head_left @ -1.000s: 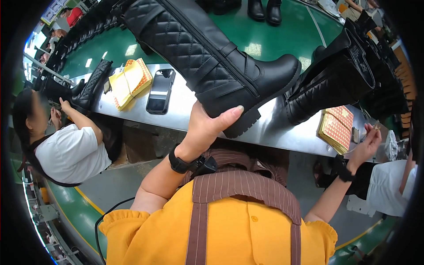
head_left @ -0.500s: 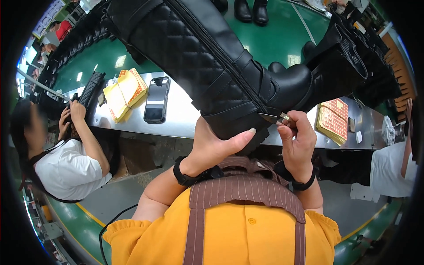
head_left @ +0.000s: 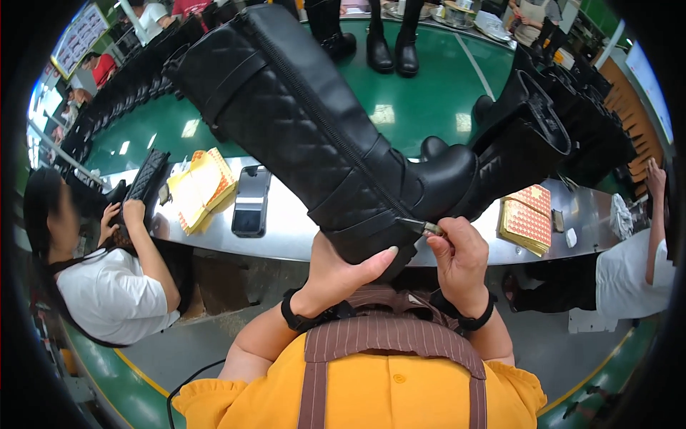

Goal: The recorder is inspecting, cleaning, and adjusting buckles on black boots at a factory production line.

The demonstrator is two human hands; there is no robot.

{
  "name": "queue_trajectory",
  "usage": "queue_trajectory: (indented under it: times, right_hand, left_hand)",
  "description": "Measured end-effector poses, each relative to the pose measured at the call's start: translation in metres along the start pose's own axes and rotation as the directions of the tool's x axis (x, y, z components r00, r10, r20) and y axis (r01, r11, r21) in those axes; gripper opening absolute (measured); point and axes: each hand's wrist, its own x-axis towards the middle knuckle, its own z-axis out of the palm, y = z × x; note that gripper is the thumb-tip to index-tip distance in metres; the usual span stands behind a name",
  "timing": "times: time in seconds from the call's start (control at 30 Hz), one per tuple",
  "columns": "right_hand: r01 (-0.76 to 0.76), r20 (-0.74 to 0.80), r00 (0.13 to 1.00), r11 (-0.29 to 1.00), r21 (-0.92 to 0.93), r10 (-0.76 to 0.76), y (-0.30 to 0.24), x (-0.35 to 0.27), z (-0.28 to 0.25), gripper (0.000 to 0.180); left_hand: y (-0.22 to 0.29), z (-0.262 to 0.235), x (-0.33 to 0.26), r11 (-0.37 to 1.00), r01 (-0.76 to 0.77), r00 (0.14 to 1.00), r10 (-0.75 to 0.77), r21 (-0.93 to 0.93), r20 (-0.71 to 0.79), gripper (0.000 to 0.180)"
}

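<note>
A tall black boot (head_left: 286,143) with quilted panels, straps and a long side zipper hangs tilted in front of me, its shaft toward the upper left. My left hand (head_left: 339,272) grips it from below at the heel, thumb stretched along the sole side; its other fingers are hidden behind the boot. In my right hand (head_left: 463,259), pinched between thumb and fingers, are small metal thread snips (head_left: 423,226). Their tip is at the lower end of the zipper, near the ankle; whether it touches the leather I cannot tell.
On the metal table edge (head_left: 293,225) lie a phone (head_left: 251,201), yellow card stacks on the left (head_left: 204,189) and right (head_left: 527,218), and a crumpled white wad (head_left: 620,216). More black boots (head_left: 514,150) stand on the green surface. A co-worker (head_left: 118,279) handles a boot at left; another person (head_left: 636,275) is at right.
The view has tilted up, so table and boots sit lower in it. The snips' blades, visibly pointed and parted before, now look closer together against the boot. My left hand keeps its hold.
</note>
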Motion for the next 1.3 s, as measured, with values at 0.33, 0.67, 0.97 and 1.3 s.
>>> queue_trajectory:
  times: [0.33, 0.67, 0.97, 1.3]
  right_hand:
    - [-0.180, -0.307, 0.906, 0.922, 0.343, 0.291, 0.029, -0.001, -0.032, 0.026]
    - [0.011, -0.366, 0.854, 0.691, 0.723, 0.369, 0.023, 0.033, -0.003, 0.021]
    - [-0.069, -0.212, 0.936, 0.736, 0.673, 0.281, 0.026, 0.021, -0.020, 0.024]
    - [-0.033, -0.171, 0.966, 0.746, 0.665, 0.195, 0.019, 0.014, -0.018, 0.028]
  left_hand:
    - [-0.011, 0.004, 0.000, 0.984, 0.019, 0.996, -0.034, -0.179, -0.082, 0.042]
    - [-0.027, -0.004, -0.018, 0.992, -0.090, 0.995, 0.094, -0.086, 0.039, 0.063]
    - [-0.033, -0.010, -0.019, 0.990, -0.048, 0.996, 0.058, -0.134, 0.067, 0.063]
    - [-0.046, -0.014, -0.029, 0.985, 0.022, 0.996, -0.007, -0.173, 0.088, 0.067]
